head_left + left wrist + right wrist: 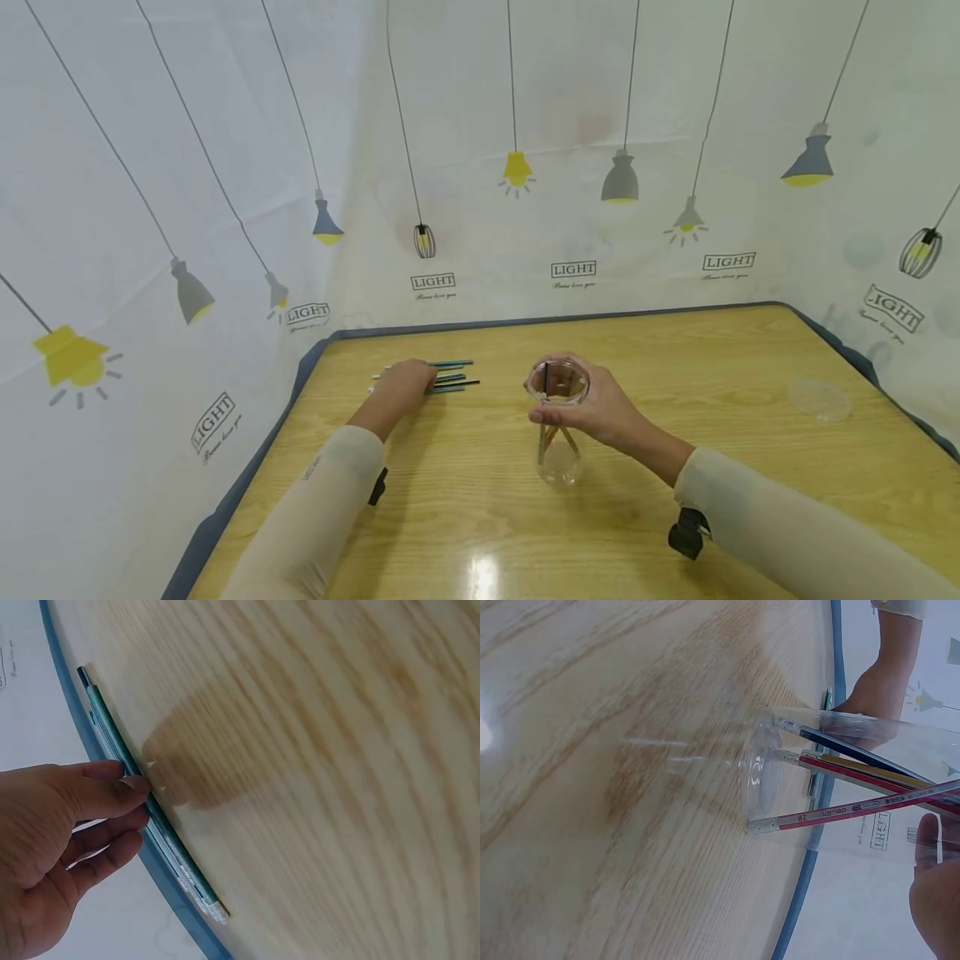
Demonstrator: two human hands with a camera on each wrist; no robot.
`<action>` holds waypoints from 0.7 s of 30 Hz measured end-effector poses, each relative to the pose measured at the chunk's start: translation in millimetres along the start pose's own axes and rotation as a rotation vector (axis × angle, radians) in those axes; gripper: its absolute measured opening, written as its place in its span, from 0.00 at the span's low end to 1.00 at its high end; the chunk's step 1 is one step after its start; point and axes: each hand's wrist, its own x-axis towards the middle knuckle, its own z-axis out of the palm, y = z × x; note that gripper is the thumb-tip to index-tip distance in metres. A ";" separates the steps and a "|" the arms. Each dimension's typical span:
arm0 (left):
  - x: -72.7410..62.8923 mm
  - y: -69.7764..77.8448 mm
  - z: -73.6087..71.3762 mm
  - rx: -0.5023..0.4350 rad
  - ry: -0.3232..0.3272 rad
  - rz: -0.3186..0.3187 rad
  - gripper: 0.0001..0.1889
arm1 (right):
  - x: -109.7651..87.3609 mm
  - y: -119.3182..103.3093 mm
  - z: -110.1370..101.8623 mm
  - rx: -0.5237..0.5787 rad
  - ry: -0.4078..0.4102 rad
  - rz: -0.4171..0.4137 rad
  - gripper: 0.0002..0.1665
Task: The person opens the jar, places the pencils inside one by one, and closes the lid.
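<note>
My left hand (407, 387) is at several pencils (450, 388) lying side by side on the left of the table. In the left wrist view, its thumb and fingertips pinch a green pencil (180, 851) among them. My right hand (603, 408) grips a clear jar (561, 471) near its open rim, with the jar upright. Inside it, in the right wrist view, lean a red pencil (832, 815), a dark blue pencil (855, 752) and others, eraser ends down. The left palm hides part of the loose pencils in the head view.
A clear round lid (820, 400) lies on the right side of the wooden table (465, 517). Behind and beside the table hangs a white cloth (480, 100) printed with lamps. A dark blue edge (247, 475) borders the table.
</note>
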 end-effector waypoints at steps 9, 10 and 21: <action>-1.4 -10.4 4.5 -0.062 0.030 0.046 0.08 | -0.7 1.8 1.4 0.020 0.007 -0.006 0.30; -2.7 -11.0 4.9 -0.072 0.033 0.058 0.08 | -1.0 2.0 1.6 0.026 0.007 -0.008 0.30; -15.0 -13.0 1.3 -0.163 0.074 0.128 0.10 | -1.2 3.8 1.5 0.055 0.012 -0.006 0.30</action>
